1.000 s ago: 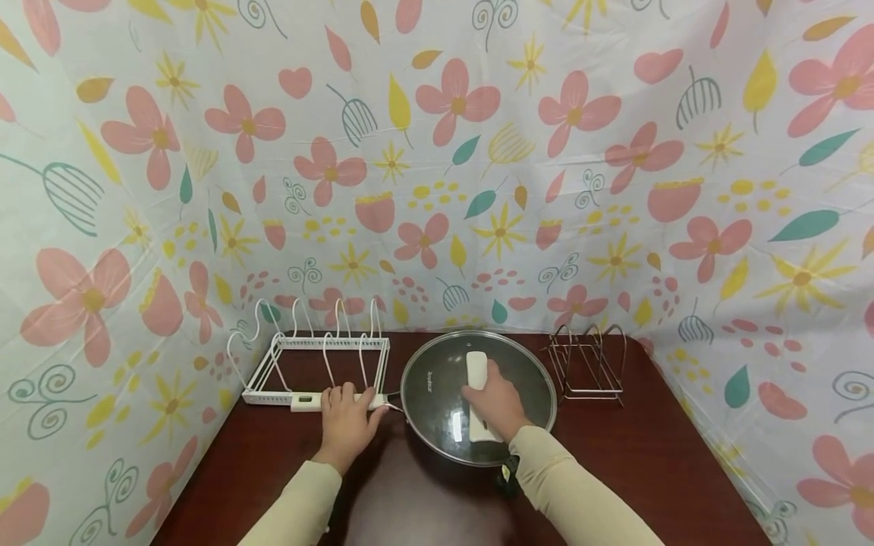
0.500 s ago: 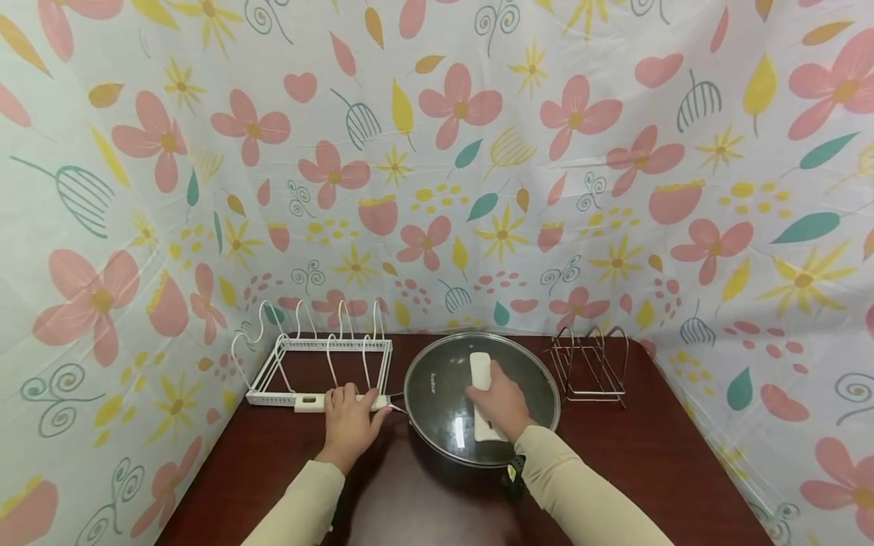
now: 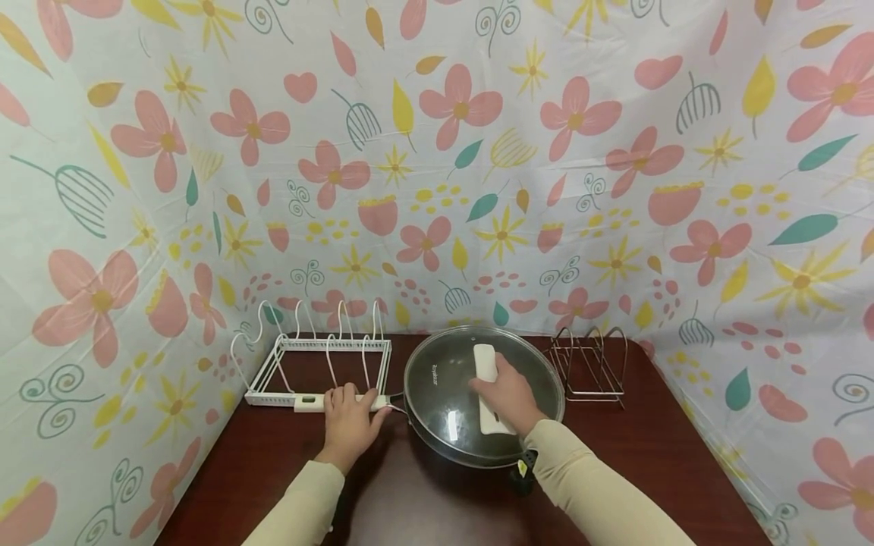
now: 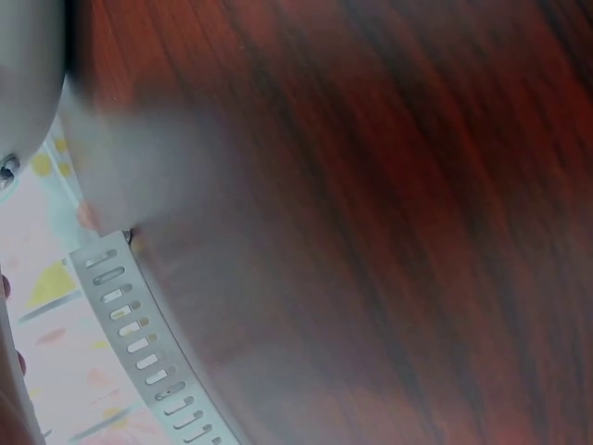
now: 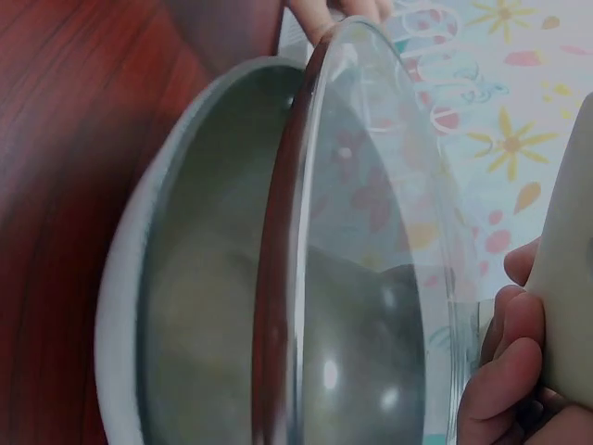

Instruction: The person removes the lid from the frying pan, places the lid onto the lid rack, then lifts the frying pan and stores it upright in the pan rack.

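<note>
My left hand grips the white handle of a deep frying pan from above. My right hand holds the upright white grip of the round glass lid. In the right wrist view the lid is tilted up off the pan on the near side, leaving a wedge-shaped gap. Through that gap the pan's pale inside shows, with no food visible. Fingers of my right hand curl round the lid's grip there. The left wrist view shows mostly tabletop; the left hand is largely hidden.
A white wire rack stands at the left, behind and beside the pan handle. Right of the pan is a small dark metal rack. The reddish-brown table meets a flower-patterned curtain at the back and sides.
My right hand has raised the lid slightly and moved it a little right, opening a gap over the pan. The left hand stays on the pan handle.
</note>
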A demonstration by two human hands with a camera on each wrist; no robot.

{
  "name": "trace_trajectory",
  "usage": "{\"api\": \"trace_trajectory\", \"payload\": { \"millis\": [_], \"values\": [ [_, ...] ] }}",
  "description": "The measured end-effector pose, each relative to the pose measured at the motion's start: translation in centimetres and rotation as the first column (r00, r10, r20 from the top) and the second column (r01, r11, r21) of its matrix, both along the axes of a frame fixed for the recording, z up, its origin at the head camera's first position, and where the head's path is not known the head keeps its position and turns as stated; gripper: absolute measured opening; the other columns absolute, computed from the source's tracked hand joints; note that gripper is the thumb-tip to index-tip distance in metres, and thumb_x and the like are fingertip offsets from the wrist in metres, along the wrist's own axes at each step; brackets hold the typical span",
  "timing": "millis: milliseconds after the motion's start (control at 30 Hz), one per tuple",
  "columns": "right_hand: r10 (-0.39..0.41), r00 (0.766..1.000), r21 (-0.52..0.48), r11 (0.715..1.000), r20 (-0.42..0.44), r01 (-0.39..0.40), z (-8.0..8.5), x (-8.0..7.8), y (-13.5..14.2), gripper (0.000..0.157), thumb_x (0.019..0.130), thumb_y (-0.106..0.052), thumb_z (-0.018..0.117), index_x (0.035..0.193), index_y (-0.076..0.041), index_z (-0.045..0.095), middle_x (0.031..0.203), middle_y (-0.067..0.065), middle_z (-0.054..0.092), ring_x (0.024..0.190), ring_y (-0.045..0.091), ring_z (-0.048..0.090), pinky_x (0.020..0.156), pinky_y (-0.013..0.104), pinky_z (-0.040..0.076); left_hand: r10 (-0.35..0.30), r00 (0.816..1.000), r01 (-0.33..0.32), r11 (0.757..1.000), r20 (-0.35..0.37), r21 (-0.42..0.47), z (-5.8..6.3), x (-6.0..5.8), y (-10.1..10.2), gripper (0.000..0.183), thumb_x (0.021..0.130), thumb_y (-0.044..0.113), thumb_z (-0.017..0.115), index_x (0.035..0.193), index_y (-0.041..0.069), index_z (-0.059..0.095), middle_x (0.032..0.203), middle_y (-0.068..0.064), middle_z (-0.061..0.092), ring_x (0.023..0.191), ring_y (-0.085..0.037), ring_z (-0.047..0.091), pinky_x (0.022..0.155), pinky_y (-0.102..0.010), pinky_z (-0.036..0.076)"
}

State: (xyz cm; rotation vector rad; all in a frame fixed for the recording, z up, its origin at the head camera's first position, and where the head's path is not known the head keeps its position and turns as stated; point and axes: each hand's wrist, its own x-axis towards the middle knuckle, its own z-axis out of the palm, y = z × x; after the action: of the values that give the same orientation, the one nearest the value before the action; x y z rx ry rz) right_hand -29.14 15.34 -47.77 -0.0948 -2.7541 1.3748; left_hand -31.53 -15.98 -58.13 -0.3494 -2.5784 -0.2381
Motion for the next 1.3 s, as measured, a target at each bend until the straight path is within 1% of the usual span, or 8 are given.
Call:
{"api": "trace_trajectory", "payload": {
  "millis": [100,200,433,633,767,1067,1167,1300],
  "values": [
    [0.008,1.0,-0.006,1.0,-0.005,-0.008,0.6,0.0,0.4,0.074,0.089,-0.031,0.071,0.151,-0.01,0.037,0.103,0.013,0.066,0.069,0.019,0.063,0.057,0.033,0.053,-0.002,1.0,0.002,1.0,0.015,0.004,0.1,0.0,0.0,0.046,0.093,0.054,0.066,0.12,0.017,0.07,0.103,-0.015,0.049,0.107,-0.039,0.047,0.107,-0.062,0.026],
    [0.015,1.0,0.0,1.0,-0.004,-0.015,1.3,0.1,0.9,0.074,0.089,-0.031,0.071,0.152,-0.01,0.036,0.102,0.013,0.065,0.068,0.019,0.063,0.056,0.033,0.053,0.001,1.0,-0.001,1.0,0.028,0.001,0.1,0.0,-0.1,0.046,0.093,0.055,0.066,0.121,0.017,0.069,0.105,-0.015,0.05,0.108,-0.039,0.047,0.108,-0.062,0.025],
    [0.013,0.999,0.053,0.999,-0.037,-0.011,2.9,0.0,2.2,0.061,0.09,-0.03,0.071,0.14,-0.007,0.046,0.098,0.015,0.067,0.068,0.021,0.064,0.055,0.034,0.054,-0.012,1.0,0.012,1.0,0.0,0.004,0.1,0.1,0.3,0.041,0.094,0.052,0.066,0.119,0.019,0.07,0.104,-0.015,0.053,0.109,-0.041,0.048,0.107,-0.064,0.026],
    [0.0,1.0,0.087,0.996,-0.028,0.003,3.8,-0.4,3.6,0.073,0.089,-0.032,0.071,0.15,-0.008,0.039,0.102,0.017,0.067,0.067,0.022,0.064,0.055,0.035,0.054,-0.007,1.0,0.007,1.0,-0.019,0.005,-0.2,0.1,0.4,0.038,0.094,0.049,0.067,0.119,0.021,0.07,0.105,-0.014,0.053,0.109,-0.039,0.048,0.109,-0.063,0.025],
    [0.01,0.999,0.133,0.991,-0.041,-0.004,4.6,-0.3,4.7,0.079,0.089,-0.033,0.07,0.154,-0.004,0.034,0.107,0.019,0.067,0.068,0.022,0.063,0.056,0.034,0.053,-0.009,1.0,0.009,1.0,-0.021,0.003,-0.3,0.2,0.4,0.037,0.094,0.049,0.068,0.118,0.021,0.07,0.104,-0.014,0.053,0.108,-0.039,0.048,0.109,-0.063,0.025],
    [0.028,0.999,0.184,0.983,-0.041,-0.02,6.7,-0.3,7.2,0.075,0.091,-0.033,0.068,0.151,-0.002,0.037,0.106,0.019,0.067,0.069,0.022,0.063,0.057,0.035,0.053,-0.008,1.0,0.008,1.0,-0.029,0.017,-0.2,0.4,0.6,0.037,0.092,0.047,0.07,0.118,0.021,0.072,0.101,-0.013,0.052,0.106,-0.039,0.047,0.108,-0.062,0.025],
    [0.033,0.999,0.193,0.981,-0.034,-0.026,7.4,-0.2,8.3,0.079,0.092,-0.035,0.066,0.155,-0.002,0.031,0.11,0.021,0.066,0.07,0.022,0.064,0.058,0.035,0.053,-0.004,1.0,0.004,1.0,-0.023,0.019,-0.2,0.4,0.6,0.037,0.092,0.047,0.07,0.118,0.021,0.072,0.101,-0.013,0.052,0.106,-0.039,0.047,0.109,-0.062,0.024],
    [0.025,0.998,0.242,0.97,-0.052,-0.012,8.3,-0.1,10.0,0.08,0.092,-0.036,0.066,0.155,-0.002,0.029,0.116,0.024,0.064,0.07,0.023,0.063,0.059,0.035,0.052,-0.012,1.0,0.012,1.0,0.003,0.024,0.0,0.5,0.9,0.037,0.092,0.047,0.07,0.118,0.02,0.072,0.101,-0.014,0.054,0.107,-0.04,0.048,0.109,-0.063,0.024]
  ]
}}
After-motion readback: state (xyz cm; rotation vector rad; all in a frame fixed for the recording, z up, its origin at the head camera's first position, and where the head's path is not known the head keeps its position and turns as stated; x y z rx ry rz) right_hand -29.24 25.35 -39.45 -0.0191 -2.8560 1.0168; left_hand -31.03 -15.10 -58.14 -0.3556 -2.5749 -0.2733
